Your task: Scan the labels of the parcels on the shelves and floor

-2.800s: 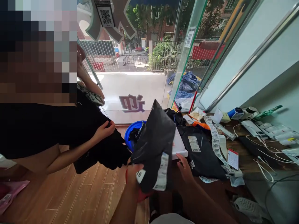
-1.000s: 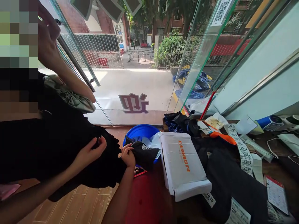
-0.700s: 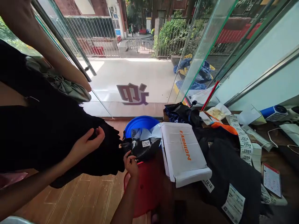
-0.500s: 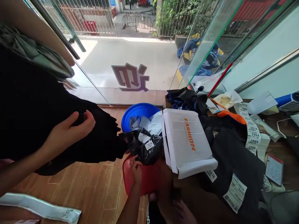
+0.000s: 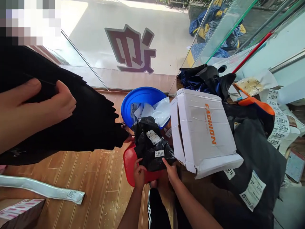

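A black plastic mailing bag (image 5: 143, 149) with two white labels, one reading 1018, hangs in front of me over a red stool (image 5: 130, 162). My left hand (image 5: 139, 173) pinches the bag's lower left edge between thumb and fingers. At its lower right edge, my right hand (image 5: 172, 171) grips the same bag, thumb on top and the other fingers hidden beneath. Just beyond the bag stands a blue bin (image 5: 127, 98) with white and grey plastic wrappings inside. To the right, close to my right hand, lies a white carton (image 5: 190, 127) marked FASHION.
Another person in black clothing (image 5: 90, 121) stands at left, one hand (image 5: 54, 103) against the cloth. Right of the carton lie a dark parcel (image 5: 252, 159) and a strip of number labels (image 5: 281, 121). A silver packet (image 5: 43, 187) is on the wooden floor. Glass doors are ahead.
My right hand has come up from low at the right and taken hold of the bag. The bag now hangs more spread out. My view has tilted down; the other person's hand appears further left.
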`<action>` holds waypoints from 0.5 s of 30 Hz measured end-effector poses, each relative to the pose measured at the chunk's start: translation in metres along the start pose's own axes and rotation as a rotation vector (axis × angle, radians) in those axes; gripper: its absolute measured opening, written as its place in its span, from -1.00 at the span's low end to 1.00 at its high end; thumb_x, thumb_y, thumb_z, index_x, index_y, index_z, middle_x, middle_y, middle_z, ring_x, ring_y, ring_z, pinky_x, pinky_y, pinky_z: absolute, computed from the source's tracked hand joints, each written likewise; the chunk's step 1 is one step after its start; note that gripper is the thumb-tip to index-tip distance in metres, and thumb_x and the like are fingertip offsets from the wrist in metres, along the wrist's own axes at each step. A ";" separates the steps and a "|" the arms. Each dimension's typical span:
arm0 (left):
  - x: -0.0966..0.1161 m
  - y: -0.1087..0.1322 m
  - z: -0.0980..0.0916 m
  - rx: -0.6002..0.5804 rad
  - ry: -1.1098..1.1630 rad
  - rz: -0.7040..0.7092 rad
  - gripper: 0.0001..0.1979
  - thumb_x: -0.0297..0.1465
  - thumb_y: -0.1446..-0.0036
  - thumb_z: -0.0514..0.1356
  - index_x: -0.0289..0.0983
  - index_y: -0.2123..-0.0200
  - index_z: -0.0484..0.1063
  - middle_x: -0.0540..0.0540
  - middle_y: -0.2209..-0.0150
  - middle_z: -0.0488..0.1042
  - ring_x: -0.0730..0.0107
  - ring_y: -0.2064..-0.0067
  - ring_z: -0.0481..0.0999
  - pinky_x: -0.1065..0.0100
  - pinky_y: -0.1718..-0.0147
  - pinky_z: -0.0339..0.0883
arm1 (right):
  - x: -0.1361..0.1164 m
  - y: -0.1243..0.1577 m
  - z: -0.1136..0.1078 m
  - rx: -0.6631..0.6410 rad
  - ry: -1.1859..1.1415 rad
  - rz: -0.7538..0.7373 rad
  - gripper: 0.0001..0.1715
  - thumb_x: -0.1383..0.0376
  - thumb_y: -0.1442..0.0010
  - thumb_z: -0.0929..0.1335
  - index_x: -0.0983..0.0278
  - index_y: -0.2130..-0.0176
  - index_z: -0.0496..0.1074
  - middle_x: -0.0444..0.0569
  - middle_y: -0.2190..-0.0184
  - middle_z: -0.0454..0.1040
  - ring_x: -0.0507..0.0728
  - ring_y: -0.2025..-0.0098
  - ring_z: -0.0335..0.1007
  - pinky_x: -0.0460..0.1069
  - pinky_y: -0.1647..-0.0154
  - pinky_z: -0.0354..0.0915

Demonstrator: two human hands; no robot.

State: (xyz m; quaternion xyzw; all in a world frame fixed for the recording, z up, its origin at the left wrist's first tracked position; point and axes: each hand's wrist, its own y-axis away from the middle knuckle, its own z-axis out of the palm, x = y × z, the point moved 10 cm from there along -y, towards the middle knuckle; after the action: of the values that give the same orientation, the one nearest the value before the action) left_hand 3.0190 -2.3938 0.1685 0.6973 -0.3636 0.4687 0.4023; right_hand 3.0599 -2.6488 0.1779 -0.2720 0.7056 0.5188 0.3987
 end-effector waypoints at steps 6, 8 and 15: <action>-0.005 0.001 0.002 0.001 0.021 -0.026 -0.77 -0.52 0.01 0.07 -0.23 0.65 0.38 -0.15 -0.05 0.39 0.19 -0.05 0.38 0.18 -0.01 0.27 | 0.018 0.013 -0.008 0.037 -0.013 0.051 -0.32 0.03 0.05 0.49 0.26 -0.03 0.48 0.02 0.14 0.62 0.31 -0.06 0.45 0.15 -0.09 0.35; -0.003 -0.001 0.002 -0.002 0.024 -0.028 -0.77 -0.51 0.00 0.07 -0.23 0.65 0.38 -0.14 -0.04 0.39 0.18 -0.08 0.36 0.16 -0.03 0.25 | 0.021 0.014 -0.008 0.042 -0.020 0.062 -0.29 0.03 0.06 0.49 0.27 -0.04 0.46 0.03 0.13 0.62 0.31 -0.06 0.45 0.15 -0.10 0.34; 0.002 -0.002 -0.001 -0.022 0.005 -0.027 -0.77 -0.48 -0.01 0.07 -0.24 0.65 0.37 -0.16 -0.04 0.38 0.15 -0.09 0.35 0.13 -0.05 0.23 | 0.025 0.014 -0.009 0.035 -0.025 0.103 -0.28 0.04 0.06 0.50 0.29 -0.04 0.45 0.04 0.12 0.61 0.32 -0.08 0.42 0.14 -0.11 0.34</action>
State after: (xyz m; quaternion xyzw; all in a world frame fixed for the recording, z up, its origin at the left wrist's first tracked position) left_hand 3.0214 -2.3926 0.1701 0.6966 -0.3579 0.4611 0.4172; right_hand 3.0329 -2.6519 0.1656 -0.2216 0.7225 0.5298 0.3850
